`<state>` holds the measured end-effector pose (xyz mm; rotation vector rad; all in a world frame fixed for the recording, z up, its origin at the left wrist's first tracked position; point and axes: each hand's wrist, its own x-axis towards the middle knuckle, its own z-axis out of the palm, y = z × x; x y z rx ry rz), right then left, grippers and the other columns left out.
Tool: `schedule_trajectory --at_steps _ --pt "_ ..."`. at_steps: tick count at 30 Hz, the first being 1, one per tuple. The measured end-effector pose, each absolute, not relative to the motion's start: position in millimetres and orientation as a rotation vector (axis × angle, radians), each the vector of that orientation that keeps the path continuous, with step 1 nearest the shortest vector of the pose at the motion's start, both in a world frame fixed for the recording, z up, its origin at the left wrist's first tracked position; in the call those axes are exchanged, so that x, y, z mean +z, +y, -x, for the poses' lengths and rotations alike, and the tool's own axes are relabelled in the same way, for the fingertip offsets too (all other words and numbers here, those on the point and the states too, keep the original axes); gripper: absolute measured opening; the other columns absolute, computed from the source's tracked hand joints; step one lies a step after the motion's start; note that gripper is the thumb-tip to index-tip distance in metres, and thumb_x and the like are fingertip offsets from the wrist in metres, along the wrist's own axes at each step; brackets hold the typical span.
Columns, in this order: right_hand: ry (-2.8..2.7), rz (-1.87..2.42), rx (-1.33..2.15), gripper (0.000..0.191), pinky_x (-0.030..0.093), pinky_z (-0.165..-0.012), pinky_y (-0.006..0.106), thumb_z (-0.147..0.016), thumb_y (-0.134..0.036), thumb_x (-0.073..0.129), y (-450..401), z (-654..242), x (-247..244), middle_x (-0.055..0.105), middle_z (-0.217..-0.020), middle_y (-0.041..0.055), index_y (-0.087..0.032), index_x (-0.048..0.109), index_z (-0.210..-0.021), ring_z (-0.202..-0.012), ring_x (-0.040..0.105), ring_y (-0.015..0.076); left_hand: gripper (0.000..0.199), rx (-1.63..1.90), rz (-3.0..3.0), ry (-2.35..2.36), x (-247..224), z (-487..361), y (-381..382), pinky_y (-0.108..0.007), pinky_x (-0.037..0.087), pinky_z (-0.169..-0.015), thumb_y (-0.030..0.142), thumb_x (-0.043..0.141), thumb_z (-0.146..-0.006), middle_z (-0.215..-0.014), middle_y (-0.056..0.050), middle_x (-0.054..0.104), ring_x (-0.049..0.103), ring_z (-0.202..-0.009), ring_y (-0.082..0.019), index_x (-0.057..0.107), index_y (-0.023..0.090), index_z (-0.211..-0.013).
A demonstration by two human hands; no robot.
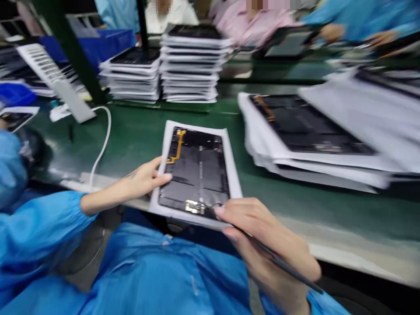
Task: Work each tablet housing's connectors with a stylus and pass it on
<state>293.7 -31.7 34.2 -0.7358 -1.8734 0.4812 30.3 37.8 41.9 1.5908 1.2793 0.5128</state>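
An opened tablet (197, 175) lies face up on a white sheet (233, 175) at the bench's front edge, its dark inside showing. An orange flex cable (180, 144) runs along its upper left, and a shiny metal connector part (194, 206) sits at its near end. My left hand (144, 178) grips the left edge, thumb on top and the other fingers partly hidden beside it. Slim black tweezers (278, 261) are pinched in my right hand (265, 240), slanting back across the palm. Their tips are by the near right corner, too blurred to tell whether they touch anything.
Right of me lies a messy stack of white sheets (262, 148) with another open tablet (311, 124). Two tall stacks of tablets between sheets (193, 65) stand behind. A white power strip (55, 78) with its cable (106, 140) is at left. Co-workers sit beyond and at left.
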Motion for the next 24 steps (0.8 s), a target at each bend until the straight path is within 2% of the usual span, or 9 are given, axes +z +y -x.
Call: schedule_trajectory --at_steps 2,3,5,7,9,13,17,24 --pt "-1.941 0.769 0.483 0.026 0.054 -0.084 0.034 -0.089 -0.006 0.066 -32.9 -279.3 29.3 0.072 -0.096 0.0049 -0.019 0.069 -0.112 -0.096 0.066 0.0201 0.071 0.381 -1.910 1.364 42.9 -20.7 35.6 -0.025 0.050 -0.059 0.047 0.050 -0.099 -0.077 -0.001 0.070 0.064 -0.059 -0.017 0.024 0.018 -0.158" --pt "-1.969 0.779 0.479 0.026 0.055 -0.084 0.034 -0.089 -0.006 0.065 -33.9 -274.6 26.3 0.072 -0.096 0.0049 -0.019 0.069 -0.112 -0.096 0.067 0.0205 0.066 0.346 -2.109 1.436 44.7 -16.8 32.8 -0.024 0.048 -0.059 0.042 0.046 -0.102 -0.077 -0.001 0.068 0.063 -0.058 -0.016 0.023 0.020 -0.159" --pt "-2.000 0.800 0.464 0.025 0.056 -0.084 0.036 -0.090 -0.007 0.063 -35.9 -269.5 20.2 0.073 -0.095 0.0052 -0.020 0.069 -0.111 -0.095 0.068 0.0215 0.048 0.387 -2.512 1.531 47.5 -11.8 23.9 -0.024 0.046 -0.061 0.033 0.042 -0.104 -0.082 -0.003 0.066 0.064 -0.066 -0.017 0.040 0.020 -0.150" --pt "-2.019 0.824 0.452 0.025 0.058 -0.082 0.037 -0.091 -0.007 0.061 -37.0 -268.3 15.1 0.073 -0.093 0.0054 -0.021 0.069 -0.110 -0.092 0.069 0.0223 0.031 0.538 -2.750 1.436 45.3 -9.5 12.0 -0.024 0.047 -0.065 0.026 0.040 -0.105 -0.090 -0.005 0.066 0.065 -0.075 -0.017 0.059 0.018 -0.128" --pt "-2.053 0.835 0.453 0.027 0.058 -0.080 0.038 -0.091 -0.006 0.060 -36.6 -268.3 12.3 0.074 -0.091 0.0049 -0.023 0.069 -0.111 -0.090 0.069 0.0222 0.021 0.702 -2.808 1.217 37.2 -8.6 -0.5 -0.024 0.049 -0.071 0.021 0.042 -0.105 -0.093 -0.005 0.066 0.064 -0.081 -0.015 0.062 0.017 -0.111" --pt "-2.145 0.846 0.490 0.033 0.058 -0.084 0.041 -0.092 -0.008 0.061 -33.9 -264.5 12.3 0.076 -0.091 0.0023 -0.026 0.067 -0.118 -0.084 0.069 0.0204 0.008 0.900 -2.781 0.997 14.4 -11.2 -21.8 -0.025 0.049 -0.073 0.019 0.054 -0.101 -0.089 -0.003 0.066 0.059 -0.080 -0.015 0.061 0.018 -0.104" --pt "-2.142 0.832 0.506 0.032 0.056 -0.087 0.041 -0.093 -0.008 0.060 -32.0 -258.7 11.6 0.075 -0.094 0.0019 -0.025 0.066 -0.119 -0.084 0.068 0.0184 0.015 1.006 -2.819 0.987 -0.2 -20.7 -31.9 -0.029 0.047 -0.068 0.029 0.060 -0.100 -0.084 -0.005 0.066 0.058 -0.077 -0.017 0.060 0.014 -0.102" --pt "-2.118 0.800 0.505 0.026 0.053 -0.089 0.040 -0.093 -0.005 0.060 -30.7 -254.7 7.5 0.074 -0.097 0.0038 -0.019 0.065 -0.114 -0.086 0.065 0.0158 0.024 1.089 -2.833 1.131 -2.2 -34.4 -31.1 -0.030 0.041 -0.063 0.038 0.059 -0.100 -0.078 -0.004 0.062 0.053 -0.069 -0.017 0.059 0.015 -0.097"
